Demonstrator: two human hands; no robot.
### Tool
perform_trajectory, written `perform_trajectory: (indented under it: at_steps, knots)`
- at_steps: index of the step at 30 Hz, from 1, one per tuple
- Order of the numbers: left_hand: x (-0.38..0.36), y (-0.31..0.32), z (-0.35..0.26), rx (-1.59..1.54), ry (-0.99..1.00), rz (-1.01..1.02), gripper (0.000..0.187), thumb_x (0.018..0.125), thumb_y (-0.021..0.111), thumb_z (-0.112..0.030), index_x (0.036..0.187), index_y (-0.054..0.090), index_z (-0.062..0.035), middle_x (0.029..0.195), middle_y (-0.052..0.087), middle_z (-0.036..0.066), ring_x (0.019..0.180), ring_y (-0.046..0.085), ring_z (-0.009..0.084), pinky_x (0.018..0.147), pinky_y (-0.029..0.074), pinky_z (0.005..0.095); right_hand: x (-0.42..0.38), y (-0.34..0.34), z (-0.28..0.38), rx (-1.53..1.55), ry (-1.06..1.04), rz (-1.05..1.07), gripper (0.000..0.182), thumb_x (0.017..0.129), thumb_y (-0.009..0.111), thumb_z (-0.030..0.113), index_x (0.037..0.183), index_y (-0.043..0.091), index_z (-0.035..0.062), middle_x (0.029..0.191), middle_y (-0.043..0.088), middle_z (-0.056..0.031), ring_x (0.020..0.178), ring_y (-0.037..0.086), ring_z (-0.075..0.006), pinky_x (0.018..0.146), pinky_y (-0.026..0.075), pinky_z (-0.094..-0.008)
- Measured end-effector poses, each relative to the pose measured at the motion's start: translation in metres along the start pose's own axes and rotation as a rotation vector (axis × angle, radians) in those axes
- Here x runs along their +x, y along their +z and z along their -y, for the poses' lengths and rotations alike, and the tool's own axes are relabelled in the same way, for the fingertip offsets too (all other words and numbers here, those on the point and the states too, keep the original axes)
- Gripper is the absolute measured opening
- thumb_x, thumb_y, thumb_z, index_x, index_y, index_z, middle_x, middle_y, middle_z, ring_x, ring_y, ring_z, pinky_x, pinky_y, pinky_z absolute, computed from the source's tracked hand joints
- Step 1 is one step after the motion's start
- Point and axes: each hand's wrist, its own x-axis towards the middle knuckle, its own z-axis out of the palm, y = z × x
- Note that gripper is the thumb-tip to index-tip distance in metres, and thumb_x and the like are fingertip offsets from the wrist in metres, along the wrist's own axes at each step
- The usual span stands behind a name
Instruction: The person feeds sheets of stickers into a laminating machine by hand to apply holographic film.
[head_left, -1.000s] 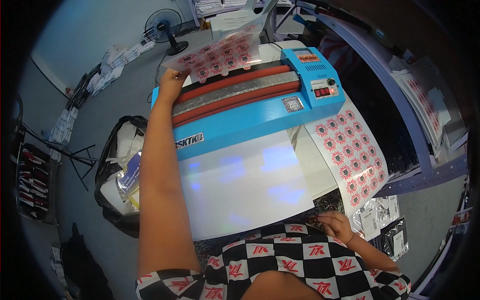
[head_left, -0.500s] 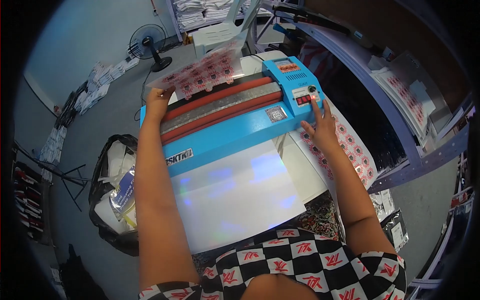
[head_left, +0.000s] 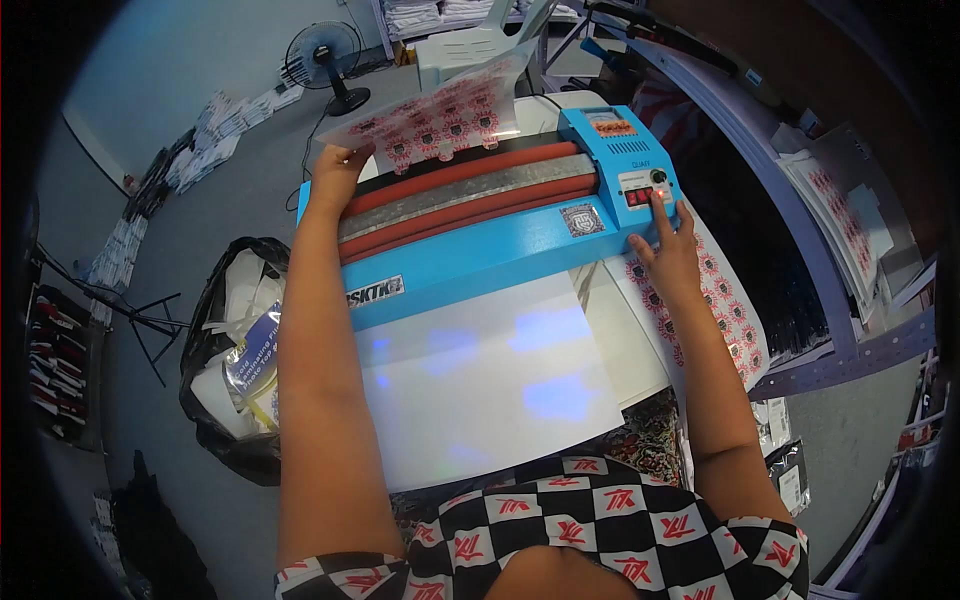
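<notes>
the left hand (head_left: 337, 178) is at the far left end of the blue roll laminator (head_left: 470, 253), its fingers closed in a pinch on the near left corner of a clear film sheet (head_left: 455, 118) printed with red and black badges. that sheet slants up behind the red rollers (head_left: 470, 172), its lower edge close to them and its far right corner raised highest. the right hand (head_left: 668, 255) is at the laminator's right end, fingers spread and holding nothing; the index fingertip touches the control panel (head_left: 648, 190) beside the red display, just below the black knob (head_left: 658, 176), and the thumb reaches toward the blue casing.

the laminator sits on a white bench (head_left: 622, 345). in front of it a large blank white sheet (head_left: 480, 400) lies flat, with bluish glare on it, its far edge up against the machine. to the right, partly under the right forearm, a sheet of red and black badges (head_left: 735, 320) hangs over the side of the bench.

left of the bench is a black plastic bag (head_left: 205, 400) filled with white scraps and a blue-and-white laminating film packet (head_left: 254, 355). farther back on the floor are a black fan (head_left: 323, 60) and a white plastic chair (head_left: 460, 48).
</notes>
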Motion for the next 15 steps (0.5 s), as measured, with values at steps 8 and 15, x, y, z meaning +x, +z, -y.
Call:
perform_trajectory:
  at_steps: [8, 15]
  knots:
    - [0.005, 0.002, 0.008, -0.090, 0.267, -0.287, 0.025, 0.079, 0.061, -0.025, 0.096, 0.061, -0.0063, 0.087, 0.059, 0.011, 0.081, 0.056, 0.0217, 0.074, 0.041, 0.0289, -0.001, 0.000, 0.002, -0.033, 0.025, 0.008, 0.065, 0.073, 0.063, 0.038, 0.130, 0.032, 0.0289, 0.131, 0.028, -0.0224, 0.105, 0.046, -0.0402, 0.082, 0.044, -0.0431]
    - [0.034, -0.064, -0.016, 0.303, 0.419, -0.790, 0.027, 0.086, 0.051, -0.025, 0.099, 0.057, -0.0013, 0.089, 0.060, 0.010, 0.077, 0.056, 0.0153, 0.073, 0.044, 0.0271, -0.001, -0.002, 0.005, -0.032, 0.049, 0.006, 0.065, 0.072, 0.063, 0.039, 0.129, 0.035, 0.0296, 0.131, 0.029, -0.0198, 0.103, 0.048, -0.0384, 0.079, 0.045, -0.0429]
